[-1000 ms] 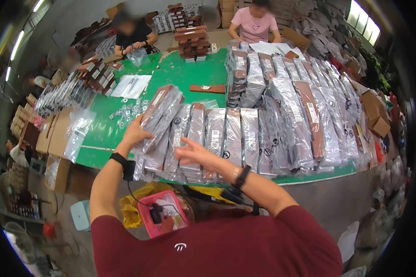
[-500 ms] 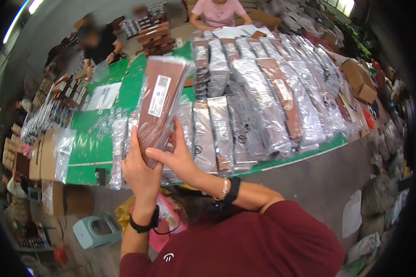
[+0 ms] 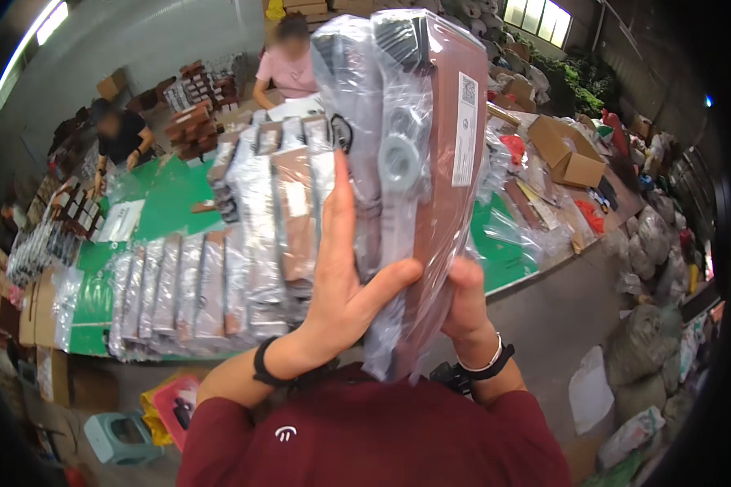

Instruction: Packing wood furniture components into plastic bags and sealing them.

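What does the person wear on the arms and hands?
Both hands are bare, without gloves. The left hand has a black band at the wrist. The right hand has a thin silver bracelet and a black band beside it at the wrist. Dark red sleeves cover the upper arms.

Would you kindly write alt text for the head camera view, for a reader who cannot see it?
Both hands, left hand and right hand, hold a stack of clear-bagged brown packages upright close to the camera. Behind lies a green table covered with rows of similar bagged packages, where two other people work at the far side.
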Action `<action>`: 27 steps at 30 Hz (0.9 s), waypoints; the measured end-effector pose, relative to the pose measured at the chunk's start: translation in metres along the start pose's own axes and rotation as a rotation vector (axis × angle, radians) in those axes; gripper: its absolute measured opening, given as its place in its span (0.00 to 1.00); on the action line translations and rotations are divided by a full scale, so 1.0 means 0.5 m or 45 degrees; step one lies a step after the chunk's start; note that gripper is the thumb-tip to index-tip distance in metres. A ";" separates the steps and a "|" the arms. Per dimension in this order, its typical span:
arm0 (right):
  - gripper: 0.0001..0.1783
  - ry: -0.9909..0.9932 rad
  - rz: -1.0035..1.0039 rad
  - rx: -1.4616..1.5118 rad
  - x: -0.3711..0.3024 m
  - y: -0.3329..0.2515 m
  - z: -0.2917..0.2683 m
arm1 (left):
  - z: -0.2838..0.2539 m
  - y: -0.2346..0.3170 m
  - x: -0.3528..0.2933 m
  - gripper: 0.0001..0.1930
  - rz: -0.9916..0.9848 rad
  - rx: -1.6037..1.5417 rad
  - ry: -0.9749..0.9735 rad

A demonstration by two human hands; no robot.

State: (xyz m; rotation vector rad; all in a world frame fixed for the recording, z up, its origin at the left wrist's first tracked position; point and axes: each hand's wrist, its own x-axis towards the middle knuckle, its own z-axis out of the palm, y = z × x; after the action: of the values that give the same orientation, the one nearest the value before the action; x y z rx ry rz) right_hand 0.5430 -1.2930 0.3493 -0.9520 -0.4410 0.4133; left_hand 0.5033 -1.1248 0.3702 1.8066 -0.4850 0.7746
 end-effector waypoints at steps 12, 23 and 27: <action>0.34 0.240 0.062 0.130 -0.079 -0.058 -0.411 | 0.352 -0.120 0.042 0.49 -0.302 -0.052 -0.540; 0.38 0.403 0.181 0.172 0.041 -0.051 -0.529 | -0.072 -0.125 0.084 0.28 -0.426 0.793 0.123; 0.37 0.248 0.184 0.087 0.126 -0.089 -0.503 | -0.267 -0.146 0.003 0.29 -0.835 0.931 0.458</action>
State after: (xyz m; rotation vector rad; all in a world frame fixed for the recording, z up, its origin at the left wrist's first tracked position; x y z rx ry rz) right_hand 0.7354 -1.4543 0.2708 -0.9503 -0.1802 0.4588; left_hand 0.5151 -0.9742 0.3525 2.2178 0.6931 0.8259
